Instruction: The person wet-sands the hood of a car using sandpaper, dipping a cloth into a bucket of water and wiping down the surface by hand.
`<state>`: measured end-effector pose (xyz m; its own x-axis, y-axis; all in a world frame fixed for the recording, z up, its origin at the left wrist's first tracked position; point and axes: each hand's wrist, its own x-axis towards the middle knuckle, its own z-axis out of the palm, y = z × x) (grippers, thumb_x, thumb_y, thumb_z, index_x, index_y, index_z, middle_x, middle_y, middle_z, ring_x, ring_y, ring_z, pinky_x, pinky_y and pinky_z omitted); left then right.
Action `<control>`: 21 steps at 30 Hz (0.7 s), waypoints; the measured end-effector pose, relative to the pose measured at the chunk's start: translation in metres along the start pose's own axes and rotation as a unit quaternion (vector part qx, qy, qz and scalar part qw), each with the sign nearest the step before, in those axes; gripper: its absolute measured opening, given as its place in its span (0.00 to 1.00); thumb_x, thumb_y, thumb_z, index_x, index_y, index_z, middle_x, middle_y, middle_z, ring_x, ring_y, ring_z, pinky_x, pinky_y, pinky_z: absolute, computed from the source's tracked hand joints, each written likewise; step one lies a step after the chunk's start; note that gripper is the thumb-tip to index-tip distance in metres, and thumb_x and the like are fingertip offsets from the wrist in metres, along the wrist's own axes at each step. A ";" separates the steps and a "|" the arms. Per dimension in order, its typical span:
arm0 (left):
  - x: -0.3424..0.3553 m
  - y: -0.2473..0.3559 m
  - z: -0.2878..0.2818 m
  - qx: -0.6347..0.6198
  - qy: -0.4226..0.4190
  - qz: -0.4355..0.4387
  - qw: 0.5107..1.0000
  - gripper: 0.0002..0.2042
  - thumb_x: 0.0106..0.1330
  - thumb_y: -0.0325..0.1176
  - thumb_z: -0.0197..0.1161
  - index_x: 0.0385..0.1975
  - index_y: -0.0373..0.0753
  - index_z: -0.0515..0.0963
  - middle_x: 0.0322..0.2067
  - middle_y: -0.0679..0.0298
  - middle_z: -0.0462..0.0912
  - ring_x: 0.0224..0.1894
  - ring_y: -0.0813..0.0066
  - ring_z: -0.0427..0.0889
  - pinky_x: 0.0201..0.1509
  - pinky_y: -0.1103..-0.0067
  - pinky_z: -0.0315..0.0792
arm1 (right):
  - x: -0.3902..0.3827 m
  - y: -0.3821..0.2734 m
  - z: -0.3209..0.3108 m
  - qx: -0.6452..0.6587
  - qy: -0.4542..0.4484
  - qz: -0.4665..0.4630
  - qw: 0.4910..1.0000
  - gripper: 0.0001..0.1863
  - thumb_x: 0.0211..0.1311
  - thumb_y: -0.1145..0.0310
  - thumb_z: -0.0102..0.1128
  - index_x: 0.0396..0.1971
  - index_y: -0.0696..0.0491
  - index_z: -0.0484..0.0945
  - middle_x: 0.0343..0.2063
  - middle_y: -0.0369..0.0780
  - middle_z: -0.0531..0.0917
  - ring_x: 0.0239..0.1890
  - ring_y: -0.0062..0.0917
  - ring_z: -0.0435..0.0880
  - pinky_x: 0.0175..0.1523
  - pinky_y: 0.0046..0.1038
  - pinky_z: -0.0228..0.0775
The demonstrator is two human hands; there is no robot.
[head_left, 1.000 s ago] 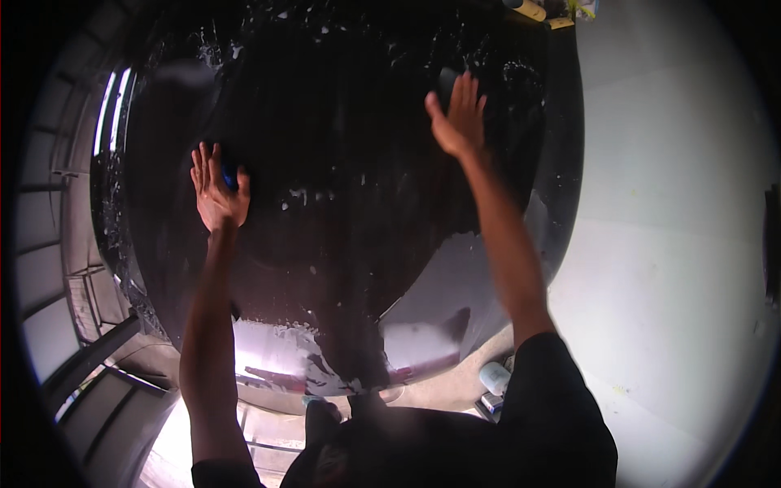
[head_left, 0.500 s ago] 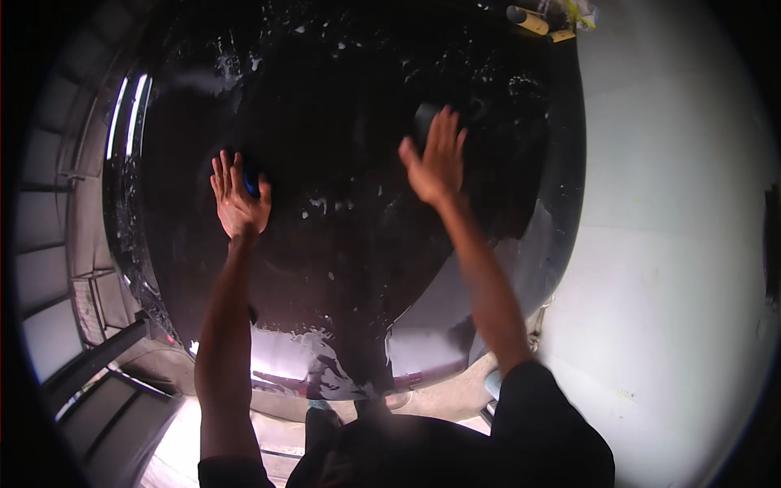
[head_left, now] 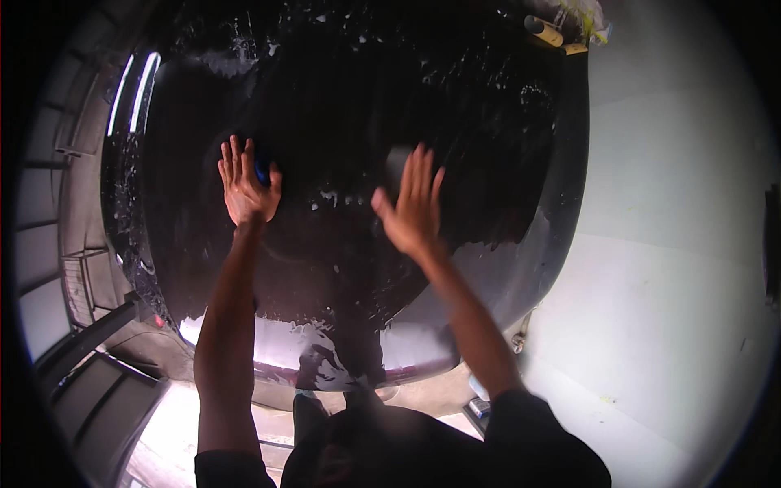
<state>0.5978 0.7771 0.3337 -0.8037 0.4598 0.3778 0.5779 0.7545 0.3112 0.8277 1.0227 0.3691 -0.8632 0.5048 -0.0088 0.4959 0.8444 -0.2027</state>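
Observation:
Both my arms reach forward over a dark, glossy, curved panel (head_left: 325, 244) that looks like a car hood, wet with patches and streaks. My left hand (head_left: 248, 187) lies on it left of the middle, fingers stretched forward. Between its thumb and forefinger shows part of a small blue object (head_left: 262, 172); the palm covers the remainder. To the right, my right hand (head_left: 414, 203) is slightly blurred. Its straight fingers rest over a flat grey pad (head_left: 398, 161), which sticks out past them on the left. How firmly either hand grips is hidden.
A yellow tube-shaped piece (head_left: 543, 31) and a crumpled pale bundle lie at the panel's far right corner. A pale smooth surface (head_left: 667, 285) extends along the right. Framed panels (head_left: 41, 195) line the left side. My feet show by the near edge.
My right hand has come nearer to me and leftward, the grey pad moving with it. My left hand stays almost in place. The whole view has shifted slightly.

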 end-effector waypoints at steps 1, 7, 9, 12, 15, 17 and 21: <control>0.000 0.000 0.001 -0.004 0.011 0.006 1.000 0.34 0.70 0.44 0.64 0.76 0.40 0.69 0.81 0.48 0.60 0.85 0.45 0.54 0.86 0.51 0.53 | -0.023 -0.007 0.006 0.033 -0.026 -0.040 0.998 0.60 0.74 0.33 0.55 0.81 0.70 0.45 0.85 0.58 0.41 0.88 0.50 0.34 0.87 0.58 0.21; -0.002 0.000 0.000 -0.008 0.006 0.007 1.000 0.34 0.70 0.45 0.64 0.76 0.41 0.70 0.81 0.48 0.60 0.85 0.46 0.54 0.86 0.51 0.52 | 0.098 0.018 -0.016 0.042 0.076 -0.037 0.996 0.51 0.82 0.34 0.39 0.83 0.64 0.45 0.86 0.50 0.42 0.89 0.40 0.33 0.87 0.58 0.21; -0.002 0.000 -0.001 -0.008 0.000 0.000 1.000 0.35 0.70 0.46 0.64 0.76 0.41 0.69 0.81 0.48 0.60 0.85 0.46 0.54 0.87 0.51 0.52 | 0.106 0.018 -0.011 0.044 0.059 -0.004 0.997 0.48 0.85 0.36 0.33 0.83 0.64 0.45 0.86 0.50 0.41 0.89 0.40 0.33 0.87 0.57 0.21; -0.001 0.000 0.000 -0.019 0.007 0.006 1.000 0.35 0.70 0.46 0.63 0.76 0.40 0.69 0.82 0.48 0.59 0.85 0.45 0.54 0.87 0.50 0.51 | 0.045 -0.011 -0.002 -0.014 0.063 -0.028 0.997 0.46 0.86 0.43 0.34 0.82 0.70 0.44 0.85 0.57 0.40 0.88 0.47 0.32 0.87 0.56 0.20; -0.001 0.000 0.001 -0.016 0.004 -0.001 1.000 0.36 0.70 0.46 0.63 0.77 0.40 0.68 0.82 0.47 0.58 0.85 0.45 0.53 0.87 0.50 0.50 | -0.009 -0.026 0.010 0.018 0.000 -0.082 0.996 0.47 0.85 0.42 0.37 0.83 0.67 0.44 0.86 0.55 0.42 0.88 0.46 0.34 0.87 0.57 0.19; -0.001 0.000 0.000 -0.014 -0.011 -0.001 1.000 0.36 0.69 0.46 0.64 0.77 0.39 0.68 0.83 0.47 0.57 0.86 0.44 0.51 0.87 0.50 0.50 | 0.013 -0.024 -0.003 -0.006 -0.003 -0.086 0.996 0.47 0.84 0.39 0.35 0.83 0.64 0.46 0.86 0.52 0.43 0.89 0.42 0.34 0.87 0.57 0.20; -0.002 0.000 -0.002 -0.018 0.005 0.003 1.000 0.34 0.71 0.43 0.65 0.76 0.41 0.69 0.82 0.50 0.59 0.85 0.47 0.53 0.87 0.52 0.52 | 0.126 -0.017 -0.020 0.031 0.074 -0.041 0.996 0.44 0.86 0.40 0.30 0.84 0.61 0.47 0.87 0.48 0.44 0.89 0.38 0.35 0.88 0.54 0.21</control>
<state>0.5996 0.7756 0.3346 -0.7983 0.4598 0.3889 0.5881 0.7341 0.3393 0.7122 1.0759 0.3908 -0.8743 0.4602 0.1542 0.4144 0.8732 -0.2567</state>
